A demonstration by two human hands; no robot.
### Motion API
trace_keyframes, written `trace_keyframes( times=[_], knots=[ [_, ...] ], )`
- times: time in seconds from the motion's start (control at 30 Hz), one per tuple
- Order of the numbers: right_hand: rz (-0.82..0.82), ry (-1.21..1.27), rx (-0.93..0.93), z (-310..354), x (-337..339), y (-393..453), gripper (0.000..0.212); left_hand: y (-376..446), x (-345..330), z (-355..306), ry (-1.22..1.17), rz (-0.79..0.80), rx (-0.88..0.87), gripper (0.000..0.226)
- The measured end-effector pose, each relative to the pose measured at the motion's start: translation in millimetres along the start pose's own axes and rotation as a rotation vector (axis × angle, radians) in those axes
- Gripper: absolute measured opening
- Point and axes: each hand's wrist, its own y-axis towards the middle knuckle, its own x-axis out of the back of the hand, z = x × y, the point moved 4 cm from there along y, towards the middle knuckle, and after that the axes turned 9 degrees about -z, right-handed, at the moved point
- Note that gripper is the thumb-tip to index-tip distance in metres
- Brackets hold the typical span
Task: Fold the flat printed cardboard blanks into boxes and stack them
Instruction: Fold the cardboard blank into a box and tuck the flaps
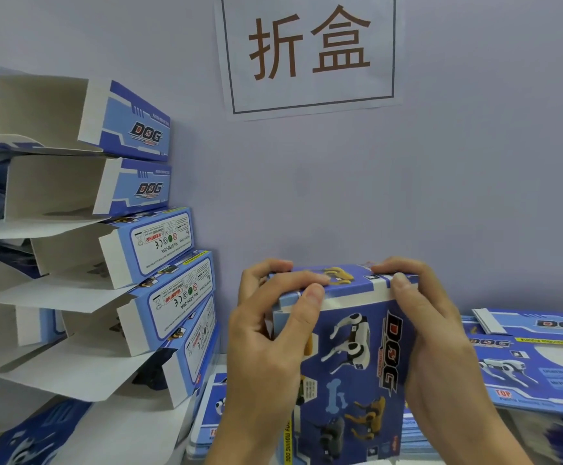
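Observation:
A blue printed box [350, 357] with robot-dog pictures and the word DOG stands upright in front of me. My left hand [266, 344] grips its upper left corner, thumb on the front face and fingers curled over the top flap. My right hand [438, 344] grips the upper right corner the same way, thumb pressing the top edge. The top flap lies folded down under my fingers. The box's lower part is cut off by the frame's bottom edge.
A leaning stack of folded boxes [159, 263] with open ends and white flaps fills the left side. Flat printed blanks [535, 360] lie piled at the right, more blanks [206, 414] under the held box. A paper sign [310, 52] hangs on the wall [307, 196] behind.

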Motion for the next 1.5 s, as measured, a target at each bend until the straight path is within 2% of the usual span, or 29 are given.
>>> trace_keyframes(
  times=[0.1, 0.27, 0.37, 0.43, 0.5, 0.57, 0.63, 0.77, 1.1, 1.27, 1.4, 1.5],
  knots=[
    [0.013, 0.011, -0.006, 2.1, -2.2, -1.1, 0.025, 2.2, 4.5, 3.3, -0.062, -0.022, 0.052, 0.016],
    [0.064, 0.028, -0.079, 1.2, -3.7, -1.8, 0.019, 4.6, 9.7, 13.5, -0.135, 0.004, 0.18, 0.016],
    [0.04, 0.042, -0.115, -2.0, -2.4, -2.0, 0.016, 4.6, 13.0, 14.0, -0.126, 0.027, 0.19, 0.013],
    [0.062, 0.054, -0.113, -1.2, -3.9, -3.2, 0.016, 4.4, 12.8, 8.5, -0.089, 0.091, 0.147, 0.018],
    [0.129, 0.085, -0.112, 2.0, -8.9, -6.4, 0.024, 5.1, 13.0, 2.8, -0.026, 0.132, 0.092, 0.021],
    [0.189, 0.086, -0.107, 3.1, -13.5, -8.6, 0.047, 8.2, 15.7, -0.1, 0.011, 0.109, 0.062, 0.02],
    [0.149, 0.009, -0.084, 1.5, -13.0, -8.0, 0.058, 10.7, 18.0, -0.4, 0.025, 0.084, 0.037, 0.015],
    [0.069, -0.008, -0.064, -1.3, -9.5, -5.5, 0.053, 10.6, 18.1, 1.2, 0.019, 0.088, 0.021, 0.013],
    [0.038, 0.036, -0.068, -3.2, -4.3, -4.6, 0.058, 8.5, 16.8, 3.7, 0.031, 0.137, 0.035, 0.018],
    [0.01, -0.001, -0.005, -1.4, -9.7, -5.5, 0.053, 13.1, 23.8, -1.6, 0.166, 0.193, -0.062, 0.036],
    [-0.094, -0.116, 0.125, -2.2, -16.0, -9.3, 0.028, 15.0, 25.4, 1.2, 0.114, 0.107, -0.045, 0.027],
    [-0.181, -0.248, 0.274, 3.1, -17.1, -8.6, 0.035, 16.9, 28.1, 3.3, 0.128, -0.064, -0.093, 0.028]
  ],
)
